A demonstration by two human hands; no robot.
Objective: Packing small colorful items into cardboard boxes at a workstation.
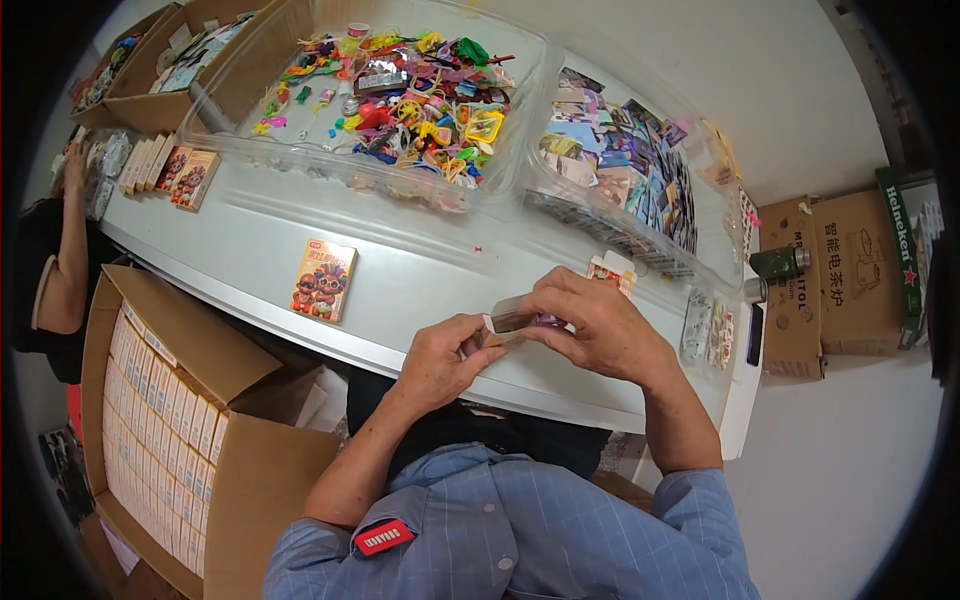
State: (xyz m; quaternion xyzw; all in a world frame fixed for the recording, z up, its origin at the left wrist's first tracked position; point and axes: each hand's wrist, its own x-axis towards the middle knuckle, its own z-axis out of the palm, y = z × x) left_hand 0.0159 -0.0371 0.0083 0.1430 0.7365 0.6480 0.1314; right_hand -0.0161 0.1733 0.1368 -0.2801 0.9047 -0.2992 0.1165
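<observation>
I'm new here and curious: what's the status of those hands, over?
Left hand gripping small box. Right hand at its far end, exact grip unclear. Orange printed box on the table, left of the hands, apart from them.

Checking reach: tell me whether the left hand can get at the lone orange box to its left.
Probably yes: only bare tabletop lies between the left hand and the orange box, though that hand holds a small box.

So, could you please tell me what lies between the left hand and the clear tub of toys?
In the head view, a small red piece lies between the left hand and the tub; it is too small to identify.
</observation>
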